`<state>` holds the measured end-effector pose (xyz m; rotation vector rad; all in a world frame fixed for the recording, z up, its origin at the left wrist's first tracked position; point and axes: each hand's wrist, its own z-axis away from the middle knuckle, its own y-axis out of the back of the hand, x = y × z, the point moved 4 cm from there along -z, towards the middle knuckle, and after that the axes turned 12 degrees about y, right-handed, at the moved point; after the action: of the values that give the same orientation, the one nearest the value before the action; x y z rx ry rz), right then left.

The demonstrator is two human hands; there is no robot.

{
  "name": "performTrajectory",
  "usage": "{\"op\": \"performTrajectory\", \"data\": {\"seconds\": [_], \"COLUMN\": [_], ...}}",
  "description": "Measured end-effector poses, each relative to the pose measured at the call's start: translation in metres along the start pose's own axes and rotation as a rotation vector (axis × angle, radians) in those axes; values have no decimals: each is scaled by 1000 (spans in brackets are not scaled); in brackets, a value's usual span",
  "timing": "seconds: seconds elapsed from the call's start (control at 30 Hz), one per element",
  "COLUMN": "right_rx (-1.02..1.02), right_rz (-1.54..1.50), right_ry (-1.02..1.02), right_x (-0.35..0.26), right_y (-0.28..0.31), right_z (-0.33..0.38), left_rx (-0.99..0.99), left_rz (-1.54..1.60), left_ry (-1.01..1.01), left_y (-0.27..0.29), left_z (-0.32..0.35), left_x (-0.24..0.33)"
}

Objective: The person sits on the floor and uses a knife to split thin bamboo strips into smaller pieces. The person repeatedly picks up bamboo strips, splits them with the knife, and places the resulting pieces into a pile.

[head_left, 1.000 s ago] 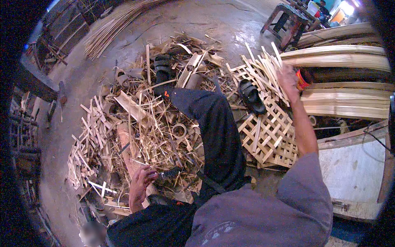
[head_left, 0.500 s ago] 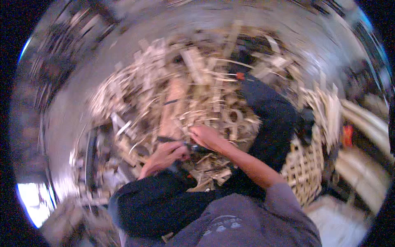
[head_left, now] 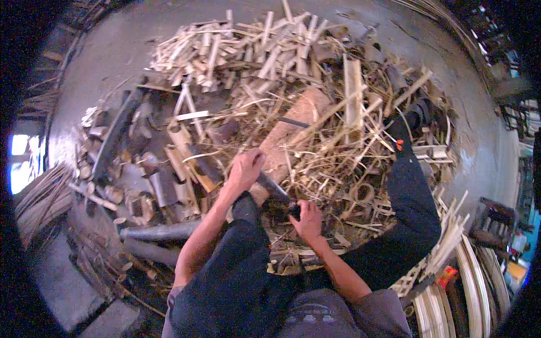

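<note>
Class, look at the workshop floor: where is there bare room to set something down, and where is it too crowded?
Bare grey concrete floor lies left of the heap of bamboo offcuts, and again at the far right beyond the splints. Around the left hand, right hand and wooden block it is crowded.

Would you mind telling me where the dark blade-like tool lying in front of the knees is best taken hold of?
Probably at its near end, where the right hand already closes on the dark tool. It slants up-left toward the left hand, so come from the right and wrap the grip across the handle end, away from the blade.
</note>
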<state>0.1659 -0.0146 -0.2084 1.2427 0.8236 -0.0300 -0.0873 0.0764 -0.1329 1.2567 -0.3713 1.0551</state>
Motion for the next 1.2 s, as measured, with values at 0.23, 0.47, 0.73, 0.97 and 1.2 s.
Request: {"op": "performTrajectory", "data": {"seconds": [0.23, 0.47, 0.73, 0.97, 1.2], "right_rx": [-7, -3, -96, -43, -22], "right_rz": [-103, -121, -11, -219, -171], "right_ry": [-36, -26, -17, -74, -79], "right_x": [5, 10, 20, 22, 28], "right_y": [7, -5, -28, -57, -53], "right_z": [-8, -8, -6, 6, 4], "left_rx": [-36, 124, -387, -11, -5], "left_rz": [107, -378, -370, -195, -314], "left_ry": [-316, -251, -340, -576, -127], "left_y": [-65, -122, -140, -119, -184], "left_z": [-70, -141, -72, -124, -250], "left_x": [102, 106, 128, 179, 192]}}
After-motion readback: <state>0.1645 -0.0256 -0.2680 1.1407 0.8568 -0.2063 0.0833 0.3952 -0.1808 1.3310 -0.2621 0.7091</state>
